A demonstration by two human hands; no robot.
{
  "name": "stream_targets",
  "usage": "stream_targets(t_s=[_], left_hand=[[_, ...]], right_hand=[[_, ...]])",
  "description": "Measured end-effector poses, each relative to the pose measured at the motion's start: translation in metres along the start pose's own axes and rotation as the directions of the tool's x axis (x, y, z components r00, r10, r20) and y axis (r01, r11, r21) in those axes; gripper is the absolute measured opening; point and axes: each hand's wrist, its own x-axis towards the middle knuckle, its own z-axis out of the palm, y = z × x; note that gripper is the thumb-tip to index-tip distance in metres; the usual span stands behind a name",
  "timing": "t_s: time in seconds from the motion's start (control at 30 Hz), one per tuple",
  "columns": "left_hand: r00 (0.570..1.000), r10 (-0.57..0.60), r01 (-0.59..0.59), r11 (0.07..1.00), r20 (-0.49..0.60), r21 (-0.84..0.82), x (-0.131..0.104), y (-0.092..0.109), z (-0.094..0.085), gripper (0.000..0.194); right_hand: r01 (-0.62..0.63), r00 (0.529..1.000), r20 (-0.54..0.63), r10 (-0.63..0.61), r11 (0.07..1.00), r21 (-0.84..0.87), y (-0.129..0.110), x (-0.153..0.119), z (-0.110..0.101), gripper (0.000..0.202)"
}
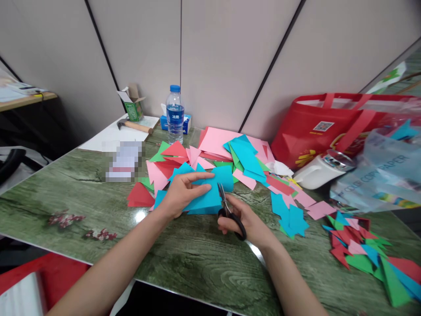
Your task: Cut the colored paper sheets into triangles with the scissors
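A folded blue paper (205, 204) lies low over the table's middle. My left hand (184, 191) holds it, thumb and fingers on its upper face. My right hand (241, 217) is closed around the black handles of a pair of scissors (233, 217). The scissor blades point up and away, at the right edge of the blue paper. Beneath and behind the paper are red, pink and green pieces, among them a red triangle (140, 195) to the left. Blue cut shapes (289, 215) lie to the right of my right hand.
On the green table (197, 263) stand a water bottle (175, 116), a tissue box (187, 124) and a small green box (133, 109). A hammer (134, 126) lies left. At right are a red bag (296, 127), a white mug (315, 171) and a paper-scrap pile (358, 241).
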Motion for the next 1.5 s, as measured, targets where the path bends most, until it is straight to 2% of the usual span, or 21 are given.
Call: stream_targets(t_s=[0.27, 0.4, 0.53, 0.7, 1.0, 1.17, 1.5], left_hand=[[0.999, 0.053, -0.053, 0.995, 0.001, 0.088, -0.003, -0.004, 0.005, 0.035], [0.997, 0.062, -0.067, 0.987, 0.04, 0.144, -0.005, -0.007, 0.007, 0.036], [0.995, 0.03, -0.048, 0.981, 0.095, 0.187, -0.007, -0.01, 0.011, 0.044], [0.995, 0.025, -0.042, 0.983, 0.094, 0.179, -0.01, -0.009, 0.015, 0.043], [0.989, 0.122, -0.141, 0.95, 0.086, 0.279, -0.008, -0.012, 0.014, 0.039], [0.982, 0.169, -0.185, 0.952, 0.083, 0.244, -0.007, -0.01, 0.016, 0.034], [0.987, 0.129, -0.143, 0.978, 0.099, 0.151, -0.006, -0.01, 0.016, 0.029]], right_hand=[[-0.004, 0.998, -0.06, 0.004, 1.0, -0.005, -0.004, 0.001, 0.008, 0.068], [0.005, 0.993, -0.114, -0.008, 1.0, -0.027, -0.005, 0.003, 0.012, 0.052], [0.061, 0.985, -0.159, -0.07, 0.996, -0.057, -0.003, 0.005, 0.015, 0.032], [0.064, 0.975, -0.206, -0.085, 0.992, -0.108, -0.003, 0.007, 0.017, 0.032], [0.043, 0.968, -0.244, -0.054, 0.998, -0.051, 0.0, 0.009, 0.018, 0.034], [0.038, 0.965, -0.256, -0.052, 0.998, -0.058, 0.001, 0.009, 0.017, 0.034], [-0.014, 0.964, -0.266, 0.001, 0.999, -0.045, -0.002, 0.009, 0.018, 0.033]])
